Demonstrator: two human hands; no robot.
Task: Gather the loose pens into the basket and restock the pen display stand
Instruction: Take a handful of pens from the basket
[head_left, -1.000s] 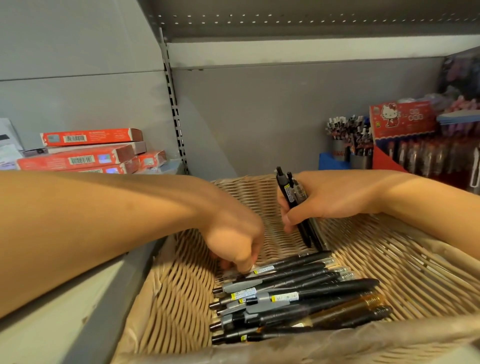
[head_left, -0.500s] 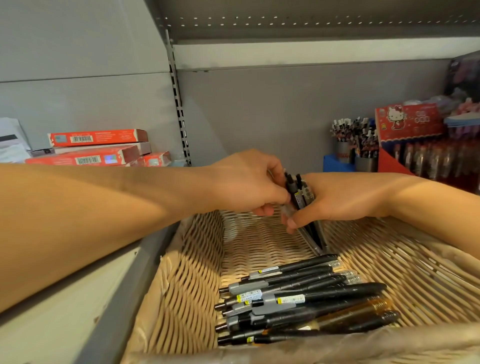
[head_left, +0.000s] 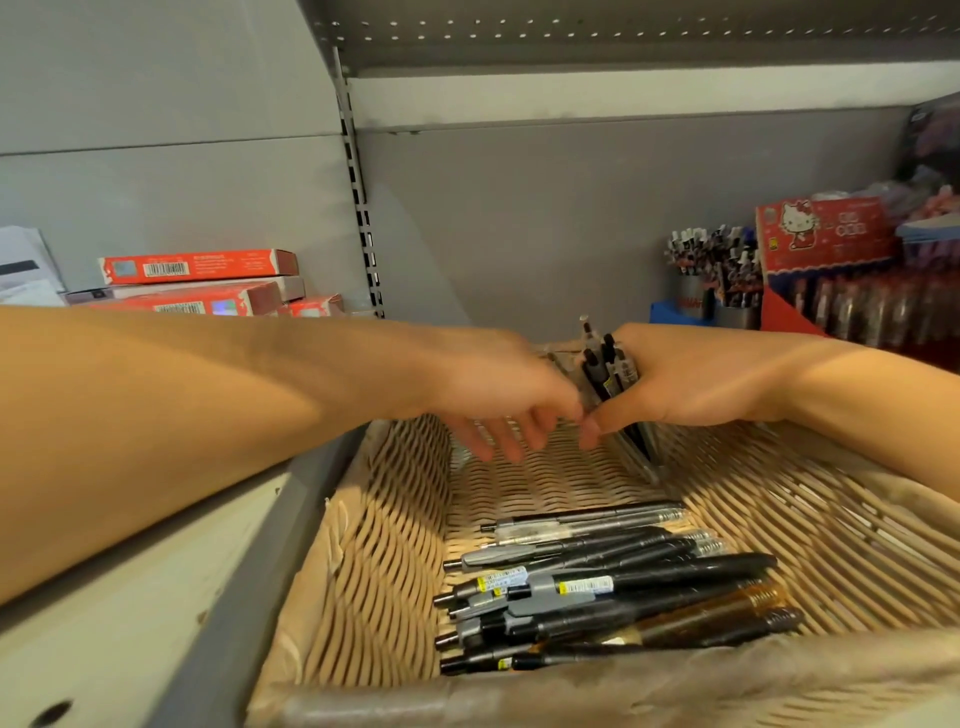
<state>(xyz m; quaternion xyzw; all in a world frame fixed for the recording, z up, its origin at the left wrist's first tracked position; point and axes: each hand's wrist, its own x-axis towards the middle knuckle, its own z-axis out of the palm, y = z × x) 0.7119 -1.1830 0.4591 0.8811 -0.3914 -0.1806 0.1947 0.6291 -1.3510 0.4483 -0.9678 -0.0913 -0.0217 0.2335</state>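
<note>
A woven wicker basket (head_left: 379, 551) fills the lower middle of the head view. Several black and grey pens (head_left: 602, 587) lie side by side on its floor, near the front. My right hand (head_left: 691, 384) grips a bundle of black pens (head_left: 605, 371) upright above the basket's far end. My left hand (head_left: 498, 400) is blurred just left of that bundle, fingers loose and pointing down into the basket, holding nothing I can see.
Red flat boxes (head_left: 197, 267) are stacked on the shelf at the left. At the back right stand metal cups of pens (head_left: 711, 270) and a red cartoon-cat display box (head_left: 826, 234) with dark packaged items. A slotted shelf upright (head_left: 363, 208) runs down the grey back wall.
My left hand lifted a pen from the basket's pile, brought it to the bundle in my right hand, then let go and dropped away. The bundle has grown.
</note>
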